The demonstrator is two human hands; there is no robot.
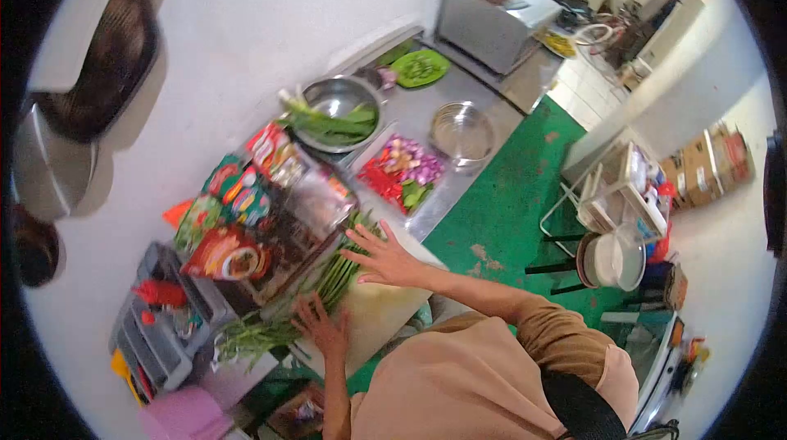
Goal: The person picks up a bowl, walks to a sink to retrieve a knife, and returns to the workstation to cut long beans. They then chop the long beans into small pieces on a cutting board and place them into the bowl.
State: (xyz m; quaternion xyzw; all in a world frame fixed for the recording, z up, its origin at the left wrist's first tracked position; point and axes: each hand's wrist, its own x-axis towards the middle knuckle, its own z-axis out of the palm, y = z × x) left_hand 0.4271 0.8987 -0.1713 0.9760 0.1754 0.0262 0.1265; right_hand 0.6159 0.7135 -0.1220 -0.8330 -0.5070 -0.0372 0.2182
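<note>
A bunch of long, thin green vegetable stalks (334, 280) lies across a pale cutting board (379, 321), its leafy end (250, 335) reaching past the board's left side. My left hand (322, 328) is open, fingers spread, at the lower part of the bunch. Nearer the upper end is my right hand (387, 263), also open with its fingers apart. Both palms face down; I cannot tell how firmly either hand touches the stalks. No knife is visible on the board.
Behind the board stand food packets (238, 194) and a tray of chopped vegetables (402, 171). A steel bowl (336, 87) with leafy greens, a strainer (461, 133) and a green plate (420, 69) sit farther back. A grey organiser (176, 317) is at left. Green floor (484, 235) lies right.
</note>
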